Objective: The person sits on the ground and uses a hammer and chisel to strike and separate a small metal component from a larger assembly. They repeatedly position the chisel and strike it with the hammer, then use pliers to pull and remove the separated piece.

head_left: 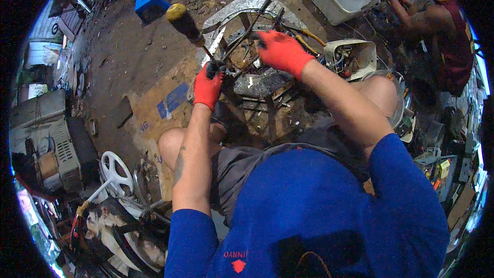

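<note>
My left hand, in a red glove with dark fingertips, is closed around the lower shaft of a screwdriver. Its yellow-and-black handle points up and to the left. Whether a small part is also between those fingers is hidden. To the right, my right hand, gloved alike, has its fingers curled in over the far side of a low metal stand; what they hold, if anything, cannot be made out. Rods and small scrap pieces lie on the stand, and pliers with yellow handles rest at its right.
A cut-open pale container of wires and parts stands right of the stand. Beyond are a white bin and a blue stool. Another person works at far right. Cardboard and a white wheel lie left.
</note>
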Available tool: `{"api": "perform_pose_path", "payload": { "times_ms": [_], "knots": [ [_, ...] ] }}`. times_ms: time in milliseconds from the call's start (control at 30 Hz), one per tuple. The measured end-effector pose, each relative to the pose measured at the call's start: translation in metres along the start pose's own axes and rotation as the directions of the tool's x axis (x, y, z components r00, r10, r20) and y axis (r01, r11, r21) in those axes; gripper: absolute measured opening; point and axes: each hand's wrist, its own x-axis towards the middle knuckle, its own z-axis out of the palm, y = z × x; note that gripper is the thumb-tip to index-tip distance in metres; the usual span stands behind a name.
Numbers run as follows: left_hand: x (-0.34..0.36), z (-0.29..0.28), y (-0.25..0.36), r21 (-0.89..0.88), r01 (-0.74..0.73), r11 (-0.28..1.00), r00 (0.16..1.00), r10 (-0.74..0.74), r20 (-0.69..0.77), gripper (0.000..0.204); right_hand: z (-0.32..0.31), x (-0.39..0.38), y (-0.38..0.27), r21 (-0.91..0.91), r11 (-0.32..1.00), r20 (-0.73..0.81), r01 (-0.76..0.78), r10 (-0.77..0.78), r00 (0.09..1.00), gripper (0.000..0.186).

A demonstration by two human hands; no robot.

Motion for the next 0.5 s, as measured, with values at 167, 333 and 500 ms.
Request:
{"api": "perform_pose_path", "payload": {
  "times_ms": [167, 333, 500],
  "knots": [
    [0.002, -0.006, -0.016, -0.041, -0.058, 0.997, 0.998, 0.058, -0.006, 0.017, -0.009, -0.06, 0.054, -0.235, 0.961, 0.013, -0.147, 0.155, 0.988, 0.051],
    [0.002, -0.008, -0.002, 0.052, -0.133, 0.99, 0.991, 0.133, 0.007, 0.017, -0.008, -0.096, 0.061, -0.36, 0.913, 0.056, -0.191, 0.226, 0.973, 0.056],
    [0.005, -0.009, 0.003, 0.008, -0.054, 0.999, 0.997, 0.054, 0.063, 0.02, -0.001, -0.097, 0.064, -0.404, 0.895, 0.094, -0.191, 0.248, 0.964, 0.062]
  ]
}}
